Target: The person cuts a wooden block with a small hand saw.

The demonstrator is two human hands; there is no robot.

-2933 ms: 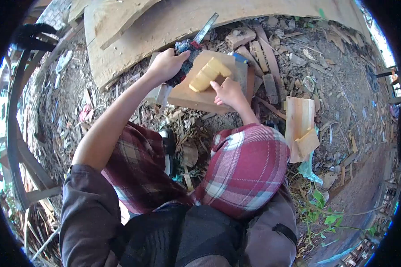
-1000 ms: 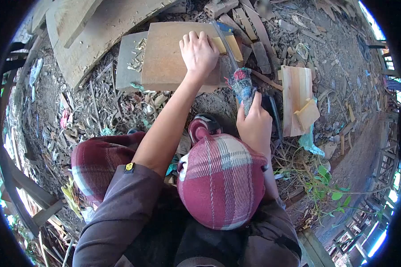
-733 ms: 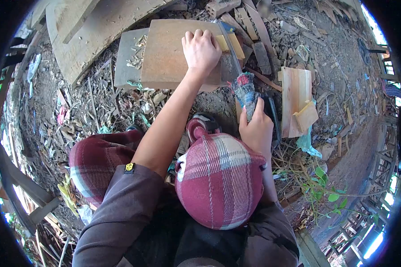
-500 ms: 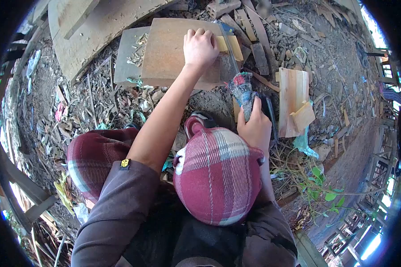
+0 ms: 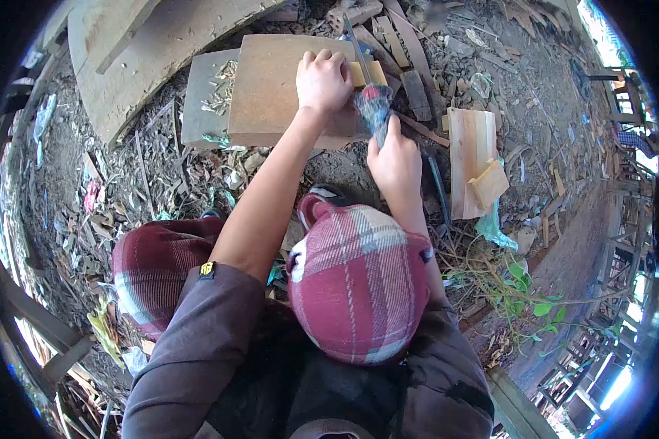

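Note:
My left hand (image 5: 324,82), its fingers curled, presses a small yellowish piece of wood (image 5: 375,72) down at the right end of a thick wooden block (image 5: 267,88). My right hand (image 5: 397,162) is wrapped around the cloth-bound handle of a long, narrow-bladed tool (image 5: 375,113). The tool's thin metal blade crosses the small piece of wood and points away from me, just right of my left hand. The blade's edge is too fine to make out. Plaid cloth covers both my knees, below the block.
A grey slab (image 5: 205,95) with wood shavings lies left of the block. Large curved planks (image 5: 124,69) fill the upper left. To the right stands a pale wooden piece (image 5: 468,157) with a small block (image 5: 490,183) against it. A leafy plant (image 5: 527,293) and wood scraps lie around.
My right hand has pushed the narrow-bladed tool forward and slightly left, so its blade reaches farther past the small piece of wood. My left hand stays in place on the block.

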